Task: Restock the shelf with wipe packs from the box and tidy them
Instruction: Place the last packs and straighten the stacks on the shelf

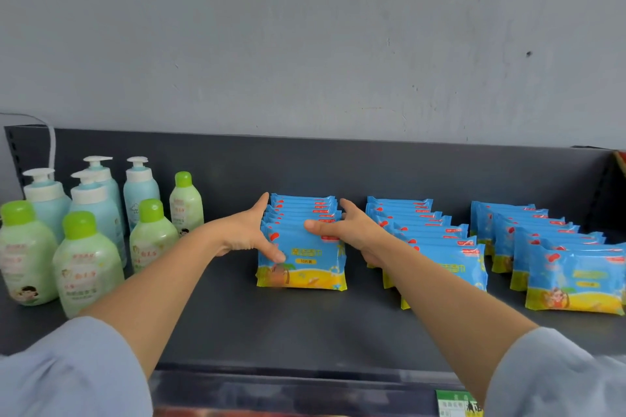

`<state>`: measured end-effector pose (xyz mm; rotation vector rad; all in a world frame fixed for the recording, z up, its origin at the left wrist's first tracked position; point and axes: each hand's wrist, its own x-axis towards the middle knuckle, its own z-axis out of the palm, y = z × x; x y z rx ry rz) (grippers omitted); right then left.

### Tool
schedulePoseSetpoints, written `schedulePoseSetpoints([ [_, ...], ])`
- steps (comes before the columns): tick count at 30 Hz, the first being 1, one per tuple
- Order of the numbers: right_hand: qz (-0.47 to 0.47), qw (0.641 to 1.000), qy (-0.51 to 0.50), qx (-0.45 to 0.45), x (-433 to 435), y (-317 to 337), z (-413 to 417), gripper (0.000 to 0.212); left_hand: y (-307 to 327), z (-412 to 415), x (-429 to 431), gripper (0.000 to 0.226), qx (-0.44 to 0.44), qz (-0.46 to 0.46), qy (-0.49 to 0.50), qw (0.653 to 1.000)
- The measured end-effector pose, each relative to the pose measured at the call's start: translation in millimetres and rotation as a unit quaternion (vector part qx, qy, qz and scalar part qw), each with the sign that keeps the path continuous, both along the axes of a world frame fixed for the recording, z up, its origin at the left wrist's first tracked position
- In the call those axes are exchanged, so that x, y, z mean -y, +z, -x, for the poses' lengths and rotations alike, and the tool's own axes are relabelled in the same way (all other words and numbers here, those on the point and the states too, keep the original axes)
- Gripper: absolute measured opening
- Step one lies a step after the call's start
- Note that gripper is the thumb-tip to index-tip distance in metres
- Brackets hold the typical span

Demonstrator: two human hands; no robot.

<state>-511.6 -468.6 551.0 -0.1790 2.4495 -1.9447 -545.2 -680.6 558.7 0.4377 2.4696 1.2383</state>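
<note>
Three rows of blue and yellow wipe packs stand upright on the dark grey shelf (305,325). My left hand (247,234) presses flat against the left side of the left row (303,267), thumb across the front pack's lower left corner. My right hand (352,230) presses the same row's right side, with its thumb laid over the front pack's top edge. Both hands have straight fingers and squeeze the row between them. The middle row (437,247) and the right row (572,274) stand untouched. The box is out of view.
Several green-capped lotion bottles (88,264) and blue pump bottles (139,189) crowd the shelf's left end. A grey wall rises behind the shelf. A green price label (454,403) sits on the shelf's front edge. Bare shelf lies in front of the rows.
</note>
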Motion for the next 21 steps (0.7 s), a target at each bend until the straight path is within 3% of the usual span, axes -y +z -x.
schedulePoseSetpoints([
  [2,-0.002,1.0,0.006,0.004,2.6,-2.2,4.8,0.039,-1.8,2.3,-1.1,0.128,-0.005,-0.007,-0.004,1.0],
  [5,0.015,1.0,0.004,-0.002,6.0,-6.2,11.0,0.046,-5.0,4.0,-1.9,0.128,-0.02,-0.023,-0.001,1.0],
  [11,0.028,0.999,-0.011,-0.024,4.7,-13.4,13.5,0.039,-11.2,8.9,0.3,0.127,-0.039,-0.033,0.0,0.999],
  [15,0.008,1.0,-0.006,-0.017,3.7,-8.6,10.4,0.052,-10.2,11.2,3.0,0.129,-0.039,-0.004,-0.013,0.999],
  [20,-0.061,0.997,0.037,0.015,-0.1,2.0,8.7,0.076,-9.5,11.3,3.6,0.104,-0.058,0.022,-0.028,0.998],
  [21,-0.082,0.995,0.05,0.03,-0.4,5.3,7.2,0.077,-10.2,11.8,3.9,0.108,-0.06,0.031,-0.025,0.997],
])
